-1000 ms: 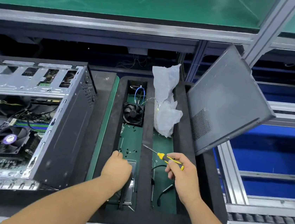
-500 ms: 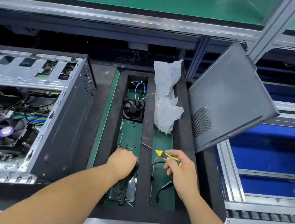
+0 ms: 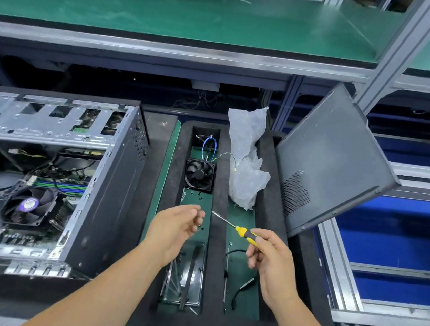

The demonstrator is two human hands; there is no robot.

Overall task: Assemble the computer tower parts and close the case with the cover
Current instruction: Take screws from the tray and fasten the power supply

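Observation:
The open computer case (image 3: 109, 191) lies on its side at the left, with its CPU fan (image 3: 29, 207) and wiring exposed. Its dark grey cover (image 3: 329, 162) leans tilted at the right, against the frame. My left hand (image 3: 174, 230) hovers above the left slot of the black foam tray (image 3: 213, 264), thumb and fingers curled towards each other. Anything between them is too small to see. My right hand (image 3: 272, 260) grips a yellow-handled screwdriver (image 3: 241, 231), its tip pointing up-left towards my left hand.
In the tray's left slot lie a black case fan (image 3: 199, 174), loose screws and a clear plastic holder (image 3: 190, 275). The right slot holds a crumpled plastic bag (image 3: 245, 166) and black cables (image 3: 235, 253). A green shelf runs above; blue conveyor rails are at the right.
My left hand has lifted out of the tray's left slot and turned so its fingers face the screwdriver. My right hand stays put with the screwdriver.

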